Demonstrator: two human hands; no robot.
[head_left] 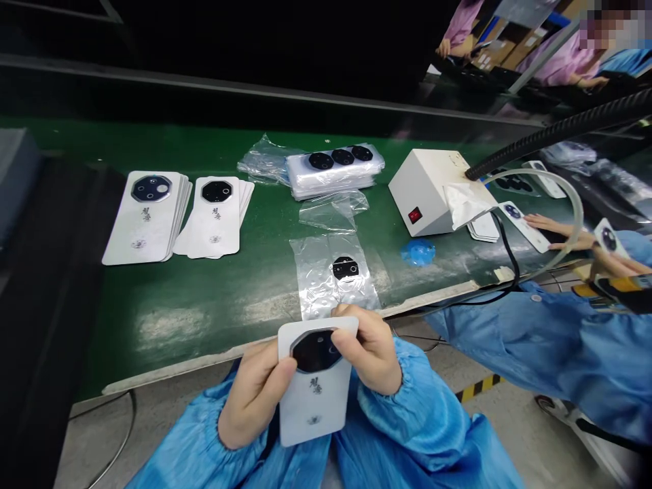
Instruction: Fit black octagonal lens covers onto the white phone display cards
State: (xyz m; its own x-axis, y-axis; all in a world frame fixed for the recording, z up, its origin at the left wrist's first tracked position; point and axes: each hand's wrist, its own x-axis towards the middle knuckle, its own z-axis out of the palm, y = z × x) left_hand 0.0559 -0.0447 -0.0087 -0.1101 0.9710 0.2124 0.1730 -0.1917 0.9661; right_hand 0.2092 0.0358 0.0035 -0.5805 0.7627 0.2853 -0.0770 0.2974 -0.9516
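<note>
A white phone back cover [314, 404] with a dark octagonal camera plate [312, 351] is held over the bench's front edge. My left hand [255, 387] grips its left side, thumb on the front beside the plate. My right hand [371, 348] holds the upper right corner, its thumb pressing on the plate's right end. The fingers behind the cover are hidden. Just beyond lies a clear plastic sheet [314, 275] bearing one black camera lens cover [346, 269].
Two stacks of white back covers, a left stack [135, 227] and a second stack [214, 227], lie on the green bench [204, 299]. Farther back is a pile of clear film [331, 180] with black lens pieces. A white box [428, 190] stands right. A co-worker's hands [560, 231] handle covers.
</note>
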